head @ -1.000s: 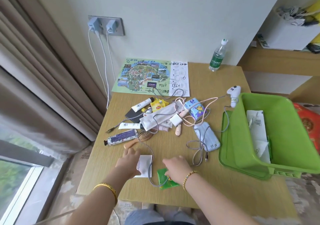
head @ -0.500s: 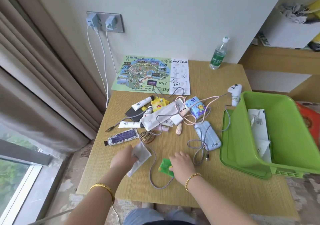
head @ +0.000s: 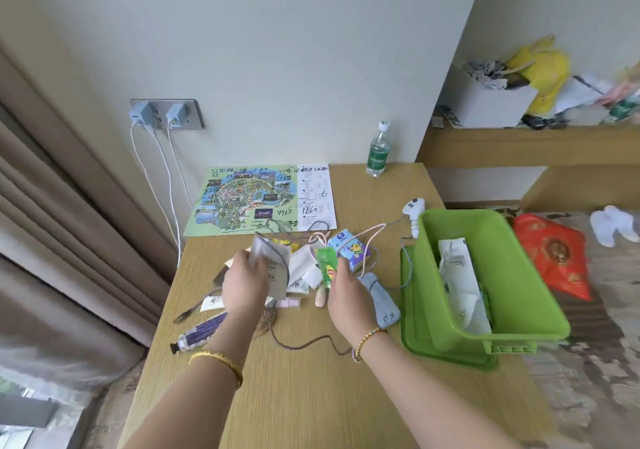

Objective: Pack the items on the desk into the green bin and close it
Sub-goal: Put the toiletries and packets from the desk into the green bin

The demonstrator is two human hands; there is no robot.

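Green bin (head: 512, 341) open; left hand (head: 244, 284) holds white packet (head: 273, 265), right hand (head: 346, 292) green sachet (head: 327, 263)

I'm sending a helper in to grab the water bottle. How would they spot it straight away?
Start at the wooden desk and look to its far edge, against the pale wall. The water bottle stands upright there, alone, to the right of the colourful map. It is the only clear bottle, with a green label and white cap.

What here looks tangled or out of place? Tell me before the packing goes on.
The grey cable is the oddity: it snakes across the wooden desk, loops through the clutter and up to the white paper packet lifted in the left hand. Lifting may drag things along.
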